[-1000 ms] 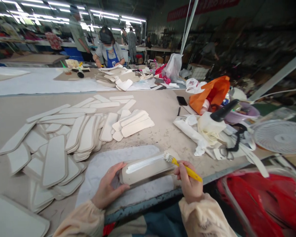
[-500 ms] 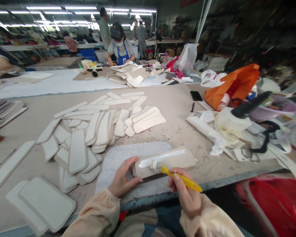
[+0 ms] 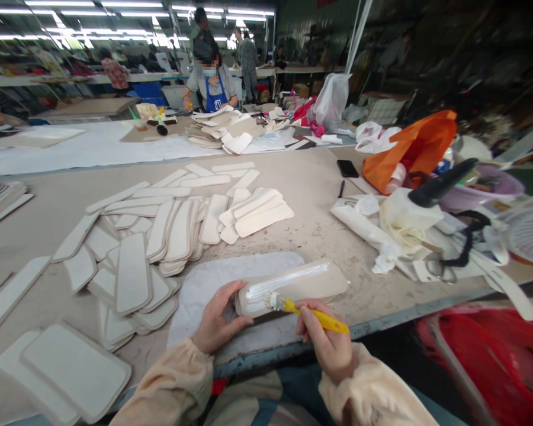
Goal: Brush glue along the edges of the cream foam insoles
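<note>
My right hand (image 3: 331, 348) grips the yellow handle of a paintbrush (image 3: 296, 308). Its bristles, clotted with white paste, rest on the left part of a long beige panel with rounded corners (image 3: 326, 290). White wet streaks (image 3: 288, 280) run along the panel's upper side. At the panel's left end, my left hand (image 3: 215, 319) holds the edge between thumb and fingers. Other panels seem to lie beneath the top one; how many is hidden. Under them is a whitish sheet (image 3: 195, 296) near the table's front edge.
Many loose pale panels (image 3: 133, 272) lie to the left, with larger ones (image 3: 77, 367) at front left. On the right are a phone (image 3: 347, 168), an orange bag (image 3: 411, 151), a black-handled tool (image 3: 444, 182) and scraps. A person in a blue apron (image 3: 215, 97) works across the table.
The brush has moved slightly left and down along the panel, and the white streak is broader at the left end. My left hand keeps its hold. The whole view has shifted a little.
</note>
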`<act>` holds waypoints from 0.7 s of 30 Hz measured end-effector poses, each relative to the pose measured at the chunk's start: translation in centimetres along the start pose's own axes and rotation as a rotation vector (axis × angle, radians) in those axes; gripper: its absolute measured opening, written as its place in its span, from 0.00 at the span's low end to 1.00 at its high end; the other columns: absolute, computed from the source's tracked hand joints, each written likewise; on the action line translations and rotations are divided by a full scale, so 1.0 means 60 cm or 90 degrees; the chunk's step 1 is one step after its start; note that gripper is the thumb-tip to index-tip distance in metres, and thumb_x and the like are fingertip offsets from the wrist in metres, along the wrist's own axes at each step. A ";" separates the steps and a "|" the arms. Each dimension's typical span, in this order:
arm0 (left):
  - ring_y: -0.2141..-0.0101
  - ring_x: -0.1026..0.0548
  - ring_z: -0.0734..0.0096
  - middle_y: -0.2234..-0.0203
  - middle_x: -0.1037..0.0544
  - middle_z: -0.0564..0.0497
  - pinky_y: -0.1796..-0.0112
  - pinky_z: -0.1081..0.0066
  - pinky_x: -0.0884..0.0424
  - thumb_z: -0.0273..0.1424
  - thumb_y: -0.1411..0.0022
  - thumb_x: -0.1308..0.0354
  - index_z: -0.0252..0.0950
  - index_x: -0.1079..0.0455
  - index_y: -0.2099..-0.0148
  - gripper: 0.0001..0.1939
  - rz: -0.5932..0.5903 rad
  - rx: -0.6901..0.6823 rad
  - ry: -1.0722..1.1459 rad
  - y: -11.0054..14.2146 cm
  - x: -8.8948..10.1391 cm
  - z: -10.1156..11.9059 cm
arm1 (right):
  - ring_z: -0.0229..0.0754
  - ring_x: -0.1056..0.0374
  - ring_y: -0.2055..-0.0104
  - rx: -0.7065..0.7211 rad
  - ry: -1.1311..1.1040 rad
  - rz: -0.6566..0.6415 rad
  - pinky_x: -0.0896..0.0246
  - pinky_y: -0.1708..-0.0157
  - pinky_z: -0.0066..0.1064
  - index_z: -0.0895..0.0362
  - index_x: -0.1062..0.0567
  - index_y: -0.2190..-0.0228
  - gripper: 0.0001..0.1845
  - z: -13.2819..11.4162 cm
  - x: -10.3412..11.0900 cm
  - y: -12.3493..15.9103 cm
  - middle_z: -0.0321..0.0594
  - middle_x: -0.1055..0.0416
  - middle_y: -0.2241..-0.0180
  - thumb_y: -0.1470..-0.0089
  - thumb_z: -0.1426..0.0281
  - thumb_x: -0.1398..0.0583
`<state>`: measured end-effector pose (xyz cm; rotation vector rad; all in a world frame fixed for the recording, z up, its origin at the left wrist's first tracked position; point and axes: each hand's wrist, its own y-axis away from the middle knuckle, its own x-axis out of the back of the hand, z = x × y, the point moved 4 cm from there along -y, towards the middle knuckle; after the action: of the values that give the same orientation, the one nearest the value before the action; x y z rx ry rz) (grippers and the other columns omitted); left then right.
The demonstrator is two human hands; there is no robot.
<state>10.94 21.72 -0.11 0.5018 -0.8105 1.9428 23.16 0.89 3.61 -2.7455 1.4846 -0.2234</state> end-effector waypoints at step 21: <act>0.48 0.30 0.57 0.48 0.29 0.44 0.48 0.59 0.31 0.39 0.46 0.37 0.40 0.41 0.41 0.32 0.005 -0.030 -0.070 0.001 -0.002 -0.011 | 0.35 0.36 0.82 0.123 0.299 0.313 0.40 0.78 0.27 0.58 0.26 0.67 0.15 -0.005 0.170 -0.030 0.32 0.33 0.83 0.41 0.60 0.46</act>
<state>10.96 22.07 -0.65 0.5812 -0.9269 1.9117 30.11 -6.63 5.27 -2.1778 2.0498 -0.9826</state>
